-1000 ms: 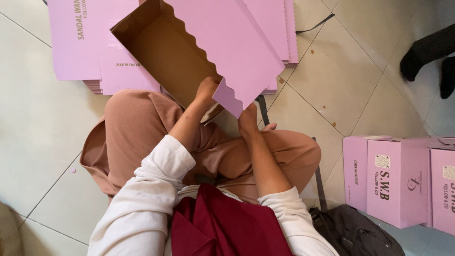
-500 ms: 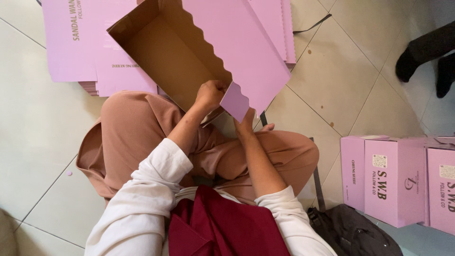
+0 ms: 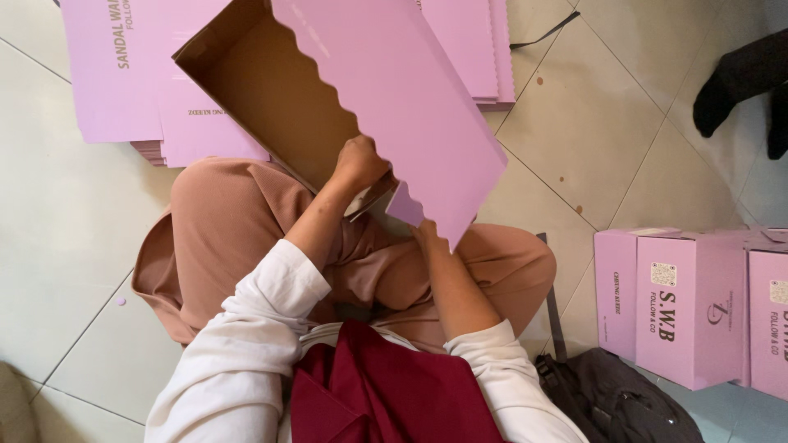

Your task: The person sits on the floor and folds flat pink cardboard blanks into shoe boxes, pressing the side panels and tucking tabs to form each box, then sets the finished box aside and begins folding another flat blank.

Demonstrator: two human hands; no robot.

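Judging by its thin walls: a light, fairly stiff pink cardboard box (image 3: 353, 107), creasing easily, best gripped at its edges. Pink outside, brown inside, with a scalloped flap; held tilted over the lap. Left hand (image 3: 359, 162) clamped on the near wall; right hand (image 3: 424, 234) mostly hidden, probably pinching the flap's corner.

The half-folded box (image 3: 394, 107) was cardboard — matt pink outside, raw brown and slightly fibrous inside. The flat box blanks (image 3: 123, 74) behind it looked like the same matt pink card. The floor tiles (image 3: 66, 238) were smooth, faintly glossy ceramic — the trousers (image 3: 230, 221) soft matt cloth.
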